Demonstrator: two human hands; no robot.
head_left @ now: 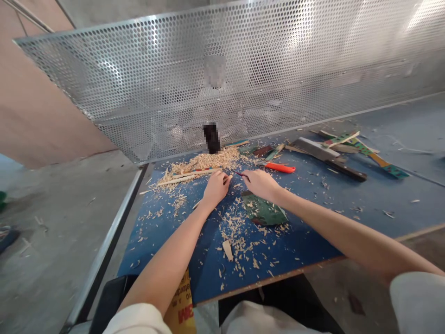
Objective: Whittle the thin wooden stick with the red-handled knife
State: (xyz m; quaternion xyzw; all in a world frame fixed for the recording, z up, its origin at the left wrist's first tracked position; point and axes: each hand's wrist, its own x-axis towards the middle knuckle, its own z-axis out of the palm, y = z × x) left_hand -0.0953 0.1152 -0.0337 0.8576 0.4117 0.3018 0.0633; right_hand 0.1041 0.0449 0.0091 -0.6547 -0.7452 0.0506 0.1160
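My left hand (216,188) is closed, its fingers pinched around a pale wood strip (196,173) that sticks out to the left over the shavings. Just to its right, my right hand (260,184) is closed on a slim dark purple tool (238,173), whose tip points towards the left hand. Fingers cover most of this tool, so its kind is unclear. Behind both hands lies a heap of wood shavings (212,159). Below my right wrist is a flat green scrap (264,209). An orange-handled tool (280,167) rests beyond the right hand.
A broad metal blade with a black handle (344,170) and several painted wood strips (378,160) lie at the right on the blue table (361,199). A perforated metal screen (243,69) borders the back. A yellow printed sack (181,304) is below the front edge.
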